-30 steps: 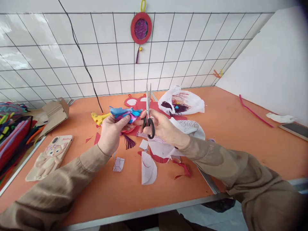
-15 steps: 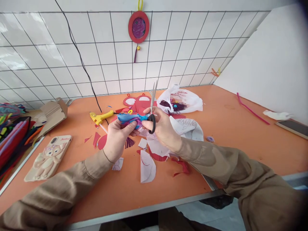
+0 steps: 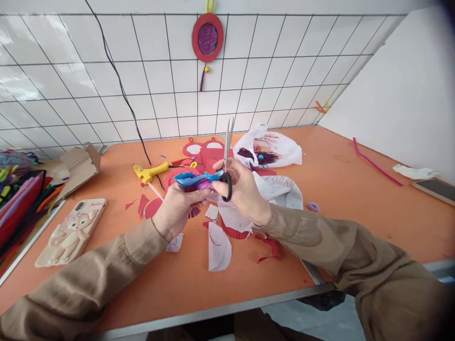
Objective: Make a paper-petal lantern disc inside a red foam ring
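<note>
My left hand (image 3: 180, 203) is closed on a crumpled piece of blue and purple fabric (image 3: 192, 180), thumb on top. At the fabric's right end, the fingertips of my right hand (image 3: 245, 192) pinch it too. That same hand has black-handled scissors (image 3: 228, 147) hooked on it, blades pointing up and slightly apart, away from the fabric. Beneath and behind my hands lie red felt pieces (image 3: 213, 161) and white cloth with drawn lines (image 3: 279, 187). A purple tassel (image 3: 195, 211) shows partly below my left hand.
A yellow glue gun (image 3: 151, 171) lies left of my hands, its black cord running up the wall. Nearer are a phone in a bear case (image 3: 73, 234) and felt scraps (image 3: 219, 248). A plastic bag (image 3: 289, 147) with dark threads sits behind right. A round red ornament (image 3: 207, 38) hangs above.
My left hand has turned a little and the fabric is tilted, showing less purple on top. My right hand keeps its pinch and the scissors. The view has shifted slightly.
</note>
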`<state>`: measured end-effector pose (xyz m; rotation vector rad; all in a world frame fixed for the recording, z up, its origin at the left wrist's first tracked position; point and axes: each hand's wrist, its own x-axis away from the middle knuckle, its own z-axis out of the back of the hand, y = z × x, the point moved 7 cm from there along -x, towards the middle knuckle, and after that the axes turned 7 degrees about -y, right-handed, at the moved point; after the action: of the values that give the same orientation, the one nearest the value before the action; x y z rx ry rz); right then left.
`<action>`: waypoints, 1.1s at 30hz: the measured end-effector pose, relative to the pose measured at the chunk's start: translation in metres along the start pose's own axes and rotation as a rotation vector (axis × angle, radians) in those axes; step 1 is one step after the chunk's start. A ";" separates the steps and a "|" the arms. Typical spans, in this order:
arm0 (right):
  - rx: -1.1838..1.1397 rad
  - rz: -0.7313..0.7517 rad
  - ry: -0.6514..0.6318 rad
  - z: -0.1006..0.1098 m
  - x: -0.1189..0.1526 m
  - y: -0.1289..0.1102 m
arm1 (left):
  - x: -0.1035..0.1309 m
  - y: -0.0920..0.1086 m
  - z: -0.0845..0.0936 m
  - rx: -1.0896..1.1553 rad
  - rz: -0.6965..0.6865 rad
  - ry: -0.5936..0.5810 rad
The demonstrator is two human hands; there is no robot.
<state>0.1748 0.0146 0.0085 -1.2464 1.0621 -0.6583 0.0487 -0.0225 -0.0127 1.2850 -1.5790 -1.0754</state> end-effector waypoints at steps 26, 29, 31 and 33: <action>-0.085 0.084 -0.472 -0.004 -0.001 -0.011 | -0.002 0.042 0.013 0.033 -0.176 0.002; -0.086 0.051 -0.503 -0.005 -0.001 -0.009 | -0.001 0.051 0.015 0.001 -0.220 -0.006; -0.051 0.019 -0.558 -0.008 0.001 -0.009 | 0.001 0.056 0.018 -0.005 -0.236 0.012; 0.015 0.007 -0.605 -0.011 0.003 -0.010 | 0.002 0.061 0.021 -0.015 -0.250 0.038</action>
<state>0.1673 0.0053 0.0174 -1.3115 0.5554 -0.2487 0.0108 -0.0144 0.0385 1.5130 -1.4056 -1.2047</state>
